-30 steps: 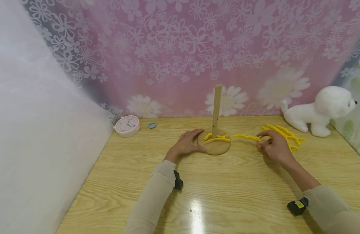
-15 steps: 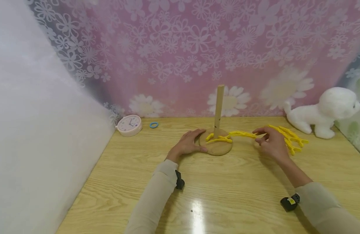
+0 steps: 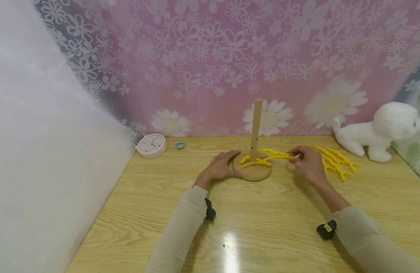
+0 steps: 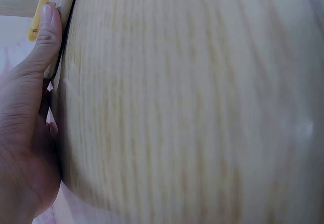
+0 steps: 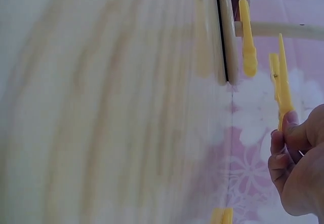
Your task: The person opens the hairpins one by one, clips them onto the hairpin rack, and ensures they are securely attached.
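Observation:
My left hand (image 3: 221, 167) grips the left rim of a round wooden base (image 3: 255, 175), its thumb at the front and fingers behind. A wooden post (image 3: 256, 129) rises upright from this base. Around the post's foot lie yellow branch-shaped pieces (image 3: 262, 163). From the right, my right hand (image 3: 309, 166) pinches one end of a forked yellow branch-shaped piece (image 3: 281, 156), whose prongs point left toward the post. In the right wrist view, thumb and fingers hold that piece (image 5: 284, 89) above the level of the yellow piece (image 5: 248, 41) on the base.
Several more yellow branch-shaped pieces (image 3: 339, 163) lie on the wood-grain table (image 3: 264, 220) behind the right hand. A white toy dog (image 3: 377, 131) stands at the back right. At the back left are a pink clock (image 3: 151, 146) and a blue ring (image 3: 180, 145). A floral curtain (image 3: 210, 68) hangs behind.
My right hand has moved left with the forked yellow piece, bringing its prongs from beside the base to the post. My left hand has stayed on the base.

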A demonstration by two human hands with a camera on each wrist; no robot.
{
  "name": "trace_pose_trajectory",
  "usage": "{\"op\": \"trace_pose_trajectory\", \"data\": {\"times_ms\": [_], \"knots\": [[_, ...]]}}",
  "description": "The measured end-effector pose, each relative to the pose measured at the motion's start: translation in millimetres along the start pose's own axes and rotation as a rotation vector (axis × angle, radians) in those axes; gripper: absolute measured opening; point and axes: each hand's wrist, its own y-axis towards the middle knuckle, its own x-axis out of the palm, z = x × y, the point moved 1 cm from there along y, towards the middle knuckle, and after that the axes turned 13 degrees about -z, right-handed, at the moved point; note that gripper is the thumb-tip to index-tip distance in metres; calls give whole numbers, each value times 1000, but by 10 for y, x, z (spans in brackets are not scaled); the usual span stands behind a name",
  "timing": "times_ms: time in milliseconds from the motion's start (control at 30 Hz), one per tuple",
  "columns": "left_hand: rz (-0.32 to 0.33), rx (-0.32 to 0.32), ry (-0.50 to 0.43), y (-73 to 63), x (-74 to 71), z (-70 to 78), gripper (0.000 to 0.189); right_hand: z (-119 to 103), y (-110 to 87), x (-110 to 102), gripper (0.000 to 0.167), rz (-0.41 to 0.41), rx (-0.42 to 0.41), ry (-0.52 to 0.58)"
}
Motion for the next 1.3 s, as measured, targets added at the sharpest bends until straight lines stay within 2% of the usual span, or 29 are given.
{"op": "trace_pose_trajectory", "data": {"times_ms": [233,467,700,1033,1300], "knots": [[-2,9,0,8,-6,1,98,-62,90,119,16,1,12,-2],[7,3,-2,11,-6,-16,97,-147,226,276,14,-19,-24,9],[1,7,-12,4,-11,8,98,-219,267,384,14,-52,-24,22],[-1,-21,15,8,-30,19,99,-264,300,422,15,-99,-52,42],[1,8,-3,-9,-24,12,96,-268,290,436,16,-119,-64,46]]}}
